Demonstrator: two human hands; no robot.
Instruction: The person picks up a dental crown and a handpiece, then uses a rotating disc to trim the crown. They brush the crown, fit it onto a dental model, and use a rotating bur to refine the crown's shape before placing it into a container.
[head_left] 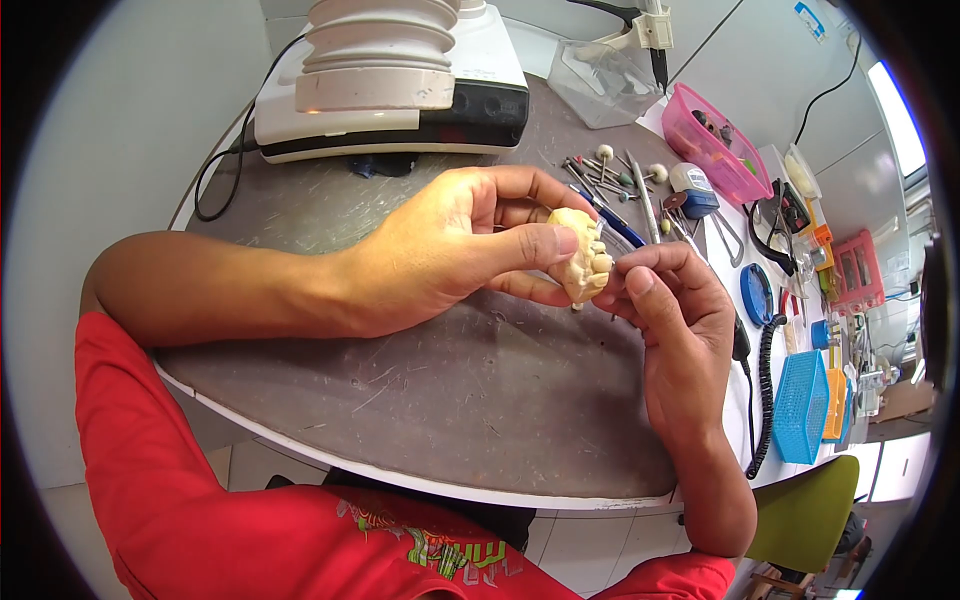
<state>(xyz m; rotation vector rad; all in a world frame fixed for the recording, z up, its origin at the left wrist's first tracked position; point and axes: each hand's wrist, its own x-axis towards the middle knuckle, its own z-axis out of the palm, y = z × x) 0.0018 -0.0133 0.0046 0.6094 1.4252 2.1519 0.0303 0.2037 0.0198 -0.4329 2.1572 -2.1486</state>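
One left hand (pixel 548 232), curled, holding probable tooth-model (pixel 582 262)

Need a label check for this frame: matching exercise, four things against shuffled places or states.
1. dental model
2. pink basket
3. right hand
4. chair

A. green, partly beyond the table
B. fingers at the model's toothed side
C. gripped by the left hand
D. holds small items

Pairs: 1-C, 2-D, 3-B, 4-A
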